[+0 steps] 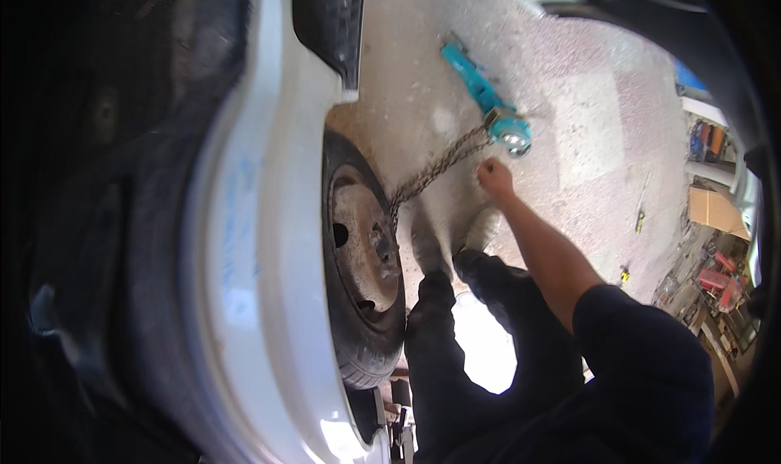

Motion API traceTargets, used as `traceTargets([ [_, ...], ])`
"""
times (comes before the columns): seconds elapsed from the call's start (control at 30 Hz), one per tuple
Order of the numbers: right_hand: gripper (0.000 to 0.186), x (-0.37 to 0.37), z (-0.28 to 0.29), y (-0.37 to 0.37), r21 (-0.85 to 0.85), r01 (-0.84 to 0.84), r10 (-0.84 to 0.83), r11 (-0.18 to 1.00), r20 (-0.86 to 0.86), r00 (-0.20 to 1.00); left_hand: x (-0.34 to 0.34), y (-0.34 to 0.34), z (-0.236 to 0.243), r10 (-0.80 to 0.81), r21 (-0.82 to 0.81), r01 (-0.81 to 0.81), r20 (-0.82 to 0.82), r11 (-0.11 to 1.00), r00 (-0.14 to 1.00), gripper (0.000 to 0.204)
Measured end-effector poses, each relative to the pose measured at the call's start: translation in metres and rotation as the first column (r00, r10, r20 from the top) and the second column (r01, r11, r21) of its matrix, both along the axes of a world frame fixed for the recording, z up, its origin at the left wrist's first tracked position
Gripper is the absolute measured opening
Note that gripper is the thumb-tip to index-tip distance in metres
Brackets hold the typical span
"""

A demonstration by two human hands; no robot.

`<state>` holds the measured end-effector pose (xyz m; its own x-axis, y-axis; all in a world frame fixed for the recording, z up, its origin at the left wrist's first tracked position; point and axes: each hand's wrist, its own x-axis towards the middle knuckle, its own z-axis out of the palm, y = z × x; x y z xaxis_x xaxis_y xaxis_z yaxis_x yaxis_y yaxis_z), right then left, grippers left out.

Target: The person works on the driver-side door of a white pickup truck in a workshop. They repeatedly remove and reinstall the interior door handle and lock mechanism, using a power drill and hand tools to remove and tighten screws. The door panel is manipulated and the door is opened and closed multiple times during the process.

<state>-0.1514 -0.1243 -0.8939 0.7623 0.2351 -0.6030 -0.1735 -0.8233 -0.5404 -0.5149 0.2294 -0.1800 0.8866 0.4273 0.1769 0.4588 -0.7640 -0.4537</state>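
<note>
A: Head view looks down on the right hand [494, 177], stretched out over the concrete floor [586, 114]. What does it hold?

B: The fingers are curled together, and the hand is just beside the upper end of a metal chain [435, 169]. If it pinches the chain or only comes near it, I cannot tell; the hand is small and a little blurred.

A: Where does the chain go?

B: One end meets the round silver head of a turquoise tool [486, 98] that lies on the floor, toward the top edge of the picture. The other end runs down to the wheel [364, 256] of a white car [268, 244], near the top of the rusty steel rim.

A: So how far is the work?

B: I judge it is in an early or middle part. The chain already joins tool and wheel, and it looks rather straight, but the wheel sits on the car and the tool lies untouched.

A: And the left hand?

B: It is not seen. Only dark trouser legs [455, 334] and grey shoes [451, 240] stand between wheel and arm. Boxes and small things lie at the right edge of the floor.
</note>
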Motion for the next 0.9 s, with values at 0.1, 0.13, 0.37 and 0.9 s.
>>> traceTargets([
  [0.1,0.021,-0.013,0.128,0.026,0.280,0.294,-0.177,0.914,-0.378,0.909,-0.009,-0.005,0.017,0.000,-0.003,0.000,0.085,1.000,0.996,0.073],
  [0.13,0.022,-0.014,0.180,0.038,0.377,0.351,-0.162,0.857,-0.448,0.879,-0.014,-0.007,0.021,-0.006,0.005,0.005,0.078,1.000,0.997,0.073],
  [0.37,0.014,0.003,0.551,0.074,0.668,0.502,-0.031,0.549,-0.584,0.811,-0.004,-0.003,0.046,-0.081,-0.108,0.091,0.098,0.990,0.992,0.042],
  [0.9,0.015,0.025,0.892,-0.002,0.897,0.018,0.012,0.442,-0.026,1.000,0.269,-0.175,0.208,0.082,-0.624,0.738,0.775,0.255,0.627,0.031],
])
